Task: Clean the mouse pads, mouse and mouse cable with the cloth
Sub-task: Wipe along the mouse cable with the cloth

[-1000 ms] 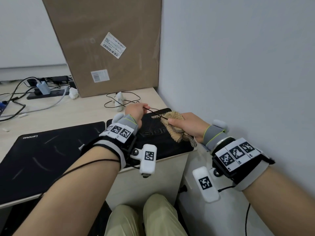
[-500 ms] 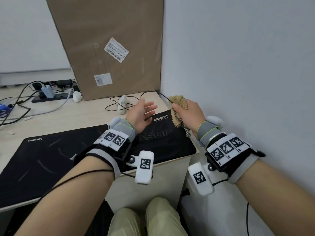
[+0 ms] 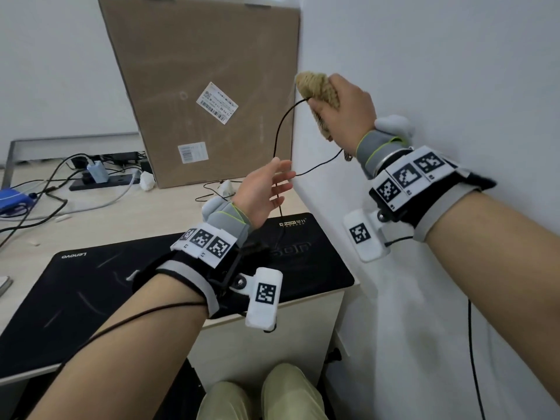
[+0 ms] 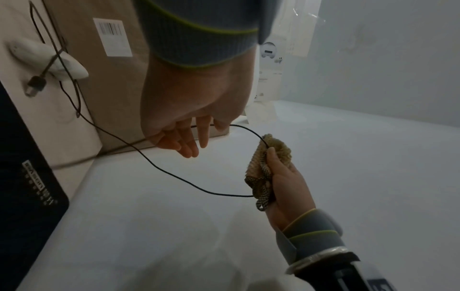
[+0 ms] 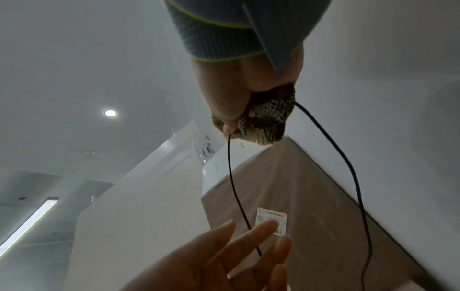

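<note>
Gripping the cloth (image 3: 318, 89) with the mouse cable (image 3: 280, 128) folded inside, your right hand (image 3: 342, 110) is raised. Cable loops out both sides of that fist. Below it, your left hand (image 3: 263, 189) is spread, holding nothing.

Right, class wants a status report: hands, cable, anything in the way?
Right hand grips cloth round cable, raised. Left hand open below, cable across fingers. Nothing in the way.

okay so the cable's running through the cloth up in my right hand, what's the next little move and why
Probably close the left hand on the mouse cable below the cloth. That hand is open beside the strand and the cable hangs slack from the right hand, so wiping needs it held taut.
</note>
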The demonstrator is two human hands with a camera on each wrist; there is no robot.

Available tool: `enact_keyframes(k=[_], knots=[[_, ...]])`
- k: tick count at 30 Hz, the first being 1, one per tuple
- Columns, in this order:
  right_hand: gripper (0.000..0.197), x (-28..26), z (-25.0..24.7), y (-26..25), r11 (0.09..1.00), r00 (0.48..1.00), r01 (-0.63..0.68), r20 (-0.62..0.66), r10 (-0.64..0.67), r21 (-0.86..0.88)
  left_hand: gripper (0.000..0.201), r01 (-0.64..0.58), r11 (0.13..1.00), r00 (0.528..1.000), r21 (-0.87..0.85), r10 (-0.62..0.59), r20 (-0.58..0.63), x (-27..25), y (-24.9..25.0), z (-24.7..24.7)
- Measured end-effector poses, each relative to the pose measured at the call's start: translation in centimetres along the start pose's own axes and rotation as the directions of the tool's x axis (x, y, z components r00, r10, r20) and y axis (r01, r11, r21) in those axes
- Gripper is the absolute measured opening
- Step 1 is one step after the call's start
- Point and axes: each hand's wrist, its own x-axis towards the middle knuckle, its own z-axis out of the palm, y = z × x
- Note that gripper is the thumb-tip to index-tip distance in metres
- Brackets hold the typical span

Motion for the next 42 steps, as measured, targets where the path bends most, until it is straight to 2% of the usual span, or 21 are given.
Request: enact_keyframes(k=[4,8,10,13,17,24,29,32,37,42], knots=[[0.026,-0.6,0.6,-1.1,0.999,0.986,0.018,0.165,-0.009,-0.051,0.032,-0.068,0.997,0.997,-0.039,0.069,0.034,-0.2,1.1,0.4],[0.023,-2.6,1.7,-1.5,0.998,0.951,-0.055,0.305,0.05,0.007,0.037,-0.063,0.994,0.997,-0.091,0.067,0.038,0.0,2.3,1.2],[0.02,-3.5,2.0,-1.5,0.989,0.927,-0.122,0.366,0.083,0.084,0.031,-0.036,0.994,0.999,-0.103,0.037,0.01,0.1,2.5,1.4],[0.032,-4.0,2.1,-1.6,0.977,0.889,-0.183,0.442,0.118,0.109,0.02,-0.03,0.997,0.997,-0.077,0.024,-0.079,0.3,2.5,1.6],[0.034,-4.5,1.4,-1.4,0.945,0.844,-0.285,0.509,0.166,0.164,0.033,-0.026,0.998,0.988,-0.057,0.016,-0.155,0.8,2.3,1.1],[0.033,-4.6,-1.0,-0.3,0.902,0.855,-0.346,0.482,0.19,0.259,0.034,0.034,0.998,0.973,-0.048,-0.044,-0.228,1.8,1.7,-1.8],[0.027,-4.2,-2.1,0.4,0.906,0.91,-0.301,0.374,0.179,0.298,0.034,0.037,0.998,0.957,-0.053,-0.051,-0.286,2.3,1.9,-3.6],[0.032,-4.4,-1.9,0.3,0.922,0.936,-0.256,0.311,0.162,0.291,0.032,0.023,0.996,0.95,-0.084,-0.048,-0.308,2.4,1.8,-4.6],[0.021,-4.6,-0.2,-0.2,0.907,0.936,-0.269,0.31,0.167,0.325,0.04,-0.003,0.975,0.976,-0.222,-0.045,-0.214,2.1,1.3,-4.7],[0.026,-4.9,1.6,-1.3,0.938,0.921,-0.217,0.375,0.105,0.269,0.06,0.056,0.994,0.997,-0.095,-0.051,0.05,0.7,1.9,-1.3]])
